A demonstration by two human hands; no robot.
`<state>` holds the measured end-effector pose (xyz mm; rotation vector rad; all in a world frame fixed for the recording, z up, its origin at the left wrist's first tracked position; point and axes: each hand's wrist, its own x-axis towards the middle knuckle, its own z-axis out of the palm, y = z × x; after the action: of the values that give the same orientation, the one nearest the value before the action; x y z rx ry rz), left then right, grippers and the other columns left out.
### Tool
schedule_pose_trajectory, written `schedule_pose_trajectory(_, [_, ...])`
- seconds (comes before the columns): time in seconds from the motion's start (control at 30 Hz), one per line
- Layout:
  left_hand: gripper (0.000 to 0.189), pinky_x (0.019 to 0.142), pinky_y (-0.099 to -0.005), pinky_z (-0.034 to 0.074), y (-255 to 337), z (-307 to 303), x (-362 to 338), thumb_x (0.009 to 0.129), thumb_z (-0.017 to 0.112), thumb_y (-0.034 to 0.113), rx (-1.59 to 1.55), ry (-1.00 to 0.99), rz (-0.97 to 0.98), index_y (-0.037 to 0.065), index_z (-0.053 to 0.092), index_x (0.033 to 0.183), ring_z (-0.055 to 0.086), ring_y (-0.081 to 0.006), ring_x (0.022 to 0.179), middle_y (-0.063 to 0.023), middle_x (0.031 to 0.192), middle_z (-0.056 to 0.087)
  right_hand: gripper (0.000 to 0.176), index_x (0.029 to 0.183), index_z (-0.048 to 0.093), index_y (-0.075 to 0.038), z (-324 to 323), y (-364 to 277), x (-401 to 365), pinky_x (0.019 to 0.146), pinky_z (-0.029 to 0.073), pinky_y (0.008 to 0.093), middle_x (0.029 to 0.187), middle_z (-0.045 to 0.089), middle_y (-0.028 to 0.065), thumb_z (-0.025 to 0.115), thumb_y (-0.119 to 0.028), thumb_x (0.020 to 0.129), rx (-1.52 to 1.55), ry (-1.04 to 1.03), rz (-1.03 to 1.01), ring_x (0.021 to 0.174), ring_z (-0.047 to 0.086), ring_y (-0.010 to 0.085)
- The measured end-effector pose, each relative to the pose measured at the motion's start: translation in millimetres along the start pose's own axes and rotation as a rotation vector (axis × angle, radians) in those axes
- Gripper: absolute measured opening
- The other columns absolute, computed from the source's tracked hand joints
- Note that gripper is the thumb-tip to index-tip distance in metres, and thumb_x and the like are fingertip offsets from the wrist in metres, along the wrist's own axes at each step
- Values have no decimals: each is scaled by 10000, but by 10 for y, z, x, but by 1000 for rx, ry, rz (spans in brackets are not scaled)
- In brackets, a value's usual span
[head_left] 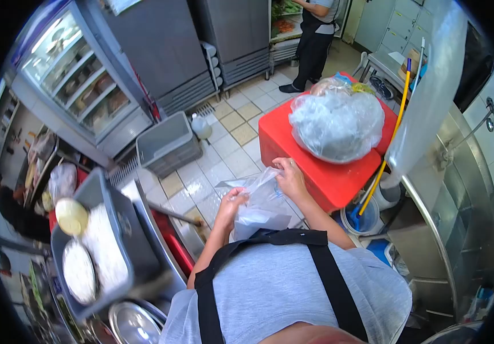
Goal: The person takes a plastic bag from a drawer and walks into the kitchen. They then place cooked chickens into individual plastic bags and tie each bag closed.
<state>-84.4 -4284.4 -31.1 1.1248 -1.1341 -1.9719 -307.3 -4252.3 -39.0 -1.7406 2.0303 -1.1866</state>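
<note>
Where the head camera looked down past the wearer's apron [321,252], we found a clear plastic bag [264,202] between two bare hands. The left hand [231,205] pinched the film at the bag's left side, thumb against bent fingers; the right hand [293,180] pressed thumb and fingertips together at its upper right corner. We noted that the right hand stood farther from the body, just beside a red container [278,135], whereas the left was somewhat closer in. From the fingers, the bag lay inward, toward the apron; its longer axis, as far as the crumpled film let us judge, sloped from the right fingertips back to the apron. Whether its mouth was parted, we could not tell. Beyond the right hand, we observed a large, bulging plastic bundle [336,123] atop the red container; beyond the left, a grey tub [169,168] stood on the tiled floor [218,172].
</note>
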Motion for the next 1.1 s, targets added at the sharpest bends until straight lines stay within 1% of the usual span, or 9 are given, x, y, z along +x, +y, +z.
schedule_pose_trajectory(0.07, [180, 726, -274, 452, 110, -108, 463, 817, 643, 144, 314, 15, 114, 19, 621, 945, 562, -129, 770, -38, 833, 629, 430, 1173, 517, -86, 120, 171, 502, 735, 511, 397, 985, 570, 137, 627, -16, 764, 184, -48, 137, 902, 609, 275])
schedule_pose_trajectory(0.2, [218, 725, -288, 447, 172, -229, 1576, 832, 650, 180, 444, 88, 174, 4, 618, 957, 550, -139, 771, -46, 855, 632, 400, 1190, 508, -92, 326, 199, 1194, 665, 532, 317, 964, 590, 77, 591, 0, 810, 1318, -310, 694, 865, 594, 156])
schedule_pose_trajectory(0.3, [168, 668, -268, 461, 404, -317, 2408, 843, 629, 132, 198, 136, 165, 30, 615, 977, 557, -126, 737, -45, 840, 630, 443, 1219, 493, -95, 379, 144, 1651, 721, 520, 312, 1059, 571, 74, 599, 6, 802, 1329, -329, 623, 888, 576, 148])
schedule_pose_trajectory(0.43, [112, 639, -260, 479, 914, -459, 3314, 845, 597, 58, 43, 149, 179, 51, 602, 956, 574, -126, 716, -49, 828, 624, 566, 1259, 464, -84, 637, 638, 2378, 811, 451, 271, 1044, 551, 53, 611, 48, 728, 782, -434, 303, 902, 551, 136])
schedule_pose_trajectory(0.6, [117, 628, -238, 462, 1797, -349, 3950, 829, 601, 41, -75, -43, 29, 58, 597, 944, 580, -112, 708, -32, 809, 623, 361, 1035, 598, -36, 1083, 1186, 3617, 754, 483, 295, 969, 598, 45, 614, 72, 691, 288, 12, 267, 890, 576, 157])
schedule_pose_trajectory(0.7, [133, 637, -238, 439, 1968, -469, 4447, 811, 644, 72, 102, -54, 13, 51, 603, 936, 558, -106, 706, -11, 796, 609, 332, 1042, 599, -50, 1683, 1897, 4435, 736, 497, 300, 961, 601, 42, 617, 58, 728, 356, 147, 228, 880, 589, 167])
schedule_pose_trajectory(0.9, [103, 681, -267, 448, 2070, -1383, 5973, 801, 657, 71, 46, 169, 30, 77, 594, 882, 550, -124, 740, -15, 809, 601, 278, 1094, 604, -77, 1369, 1316, 5584, 738, 484, 266, 946, 599, 25, 595, -26, 821, 1477, -429, 592, 893, 564, 95])
schedule_pose_trajectory(1.0, [151, 688, -285, 471, 2551, -1406, 6629, 809, 594, 21, 7, 144, 35, 79, 560, 945, 561, -143, 729, -32, 810, 587, 333, 1089, 628, -73, 1650, 1641, 5838, 742, 473, 264, 1022, 586, 24, 547, -25, 769, 1275, -731, 399, 923, 551, 111])
schedule_pose_trajectory(1.1, [231, 663, -274, 481, 3052, -1070, 7152, 795, 586, 7, 25, -23, -79, 61, 548, 1016, 565, -150, 722, -40, 844, 592, 271, 1008, 681, -76, 1944, 2045, 6049, 679, 462, 245, 873, 622, 10, 530, -20, 790, 911, -460, 327, 822, 541, 67])
